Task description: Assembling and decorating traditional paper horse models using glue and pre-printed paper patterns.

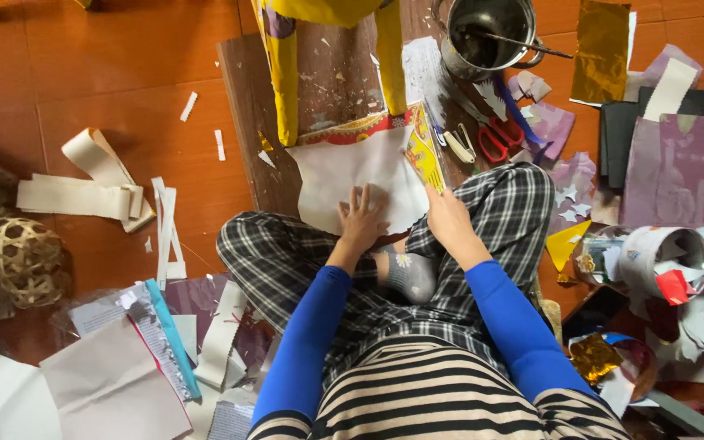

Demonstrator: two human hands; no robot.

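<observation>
While the left hand [362, 218] lies flat on the white sheet [352, 175], the right hand [446, 218] pinches its crowded right edge.

Both arms forward, hands low over crossed legs.

Left hand [362, 218] flat, palm down, fingers spread and pointing ahead, wrist straight. Right hand [445, 217] just beside it, angled inward, fingers curled, tips hidden, grip not clear. Blue sleeves to both wrists, elbows bent near torso, forearms converging toward centre. Seated cross-legged, one socked foot between the knees.
</observation>
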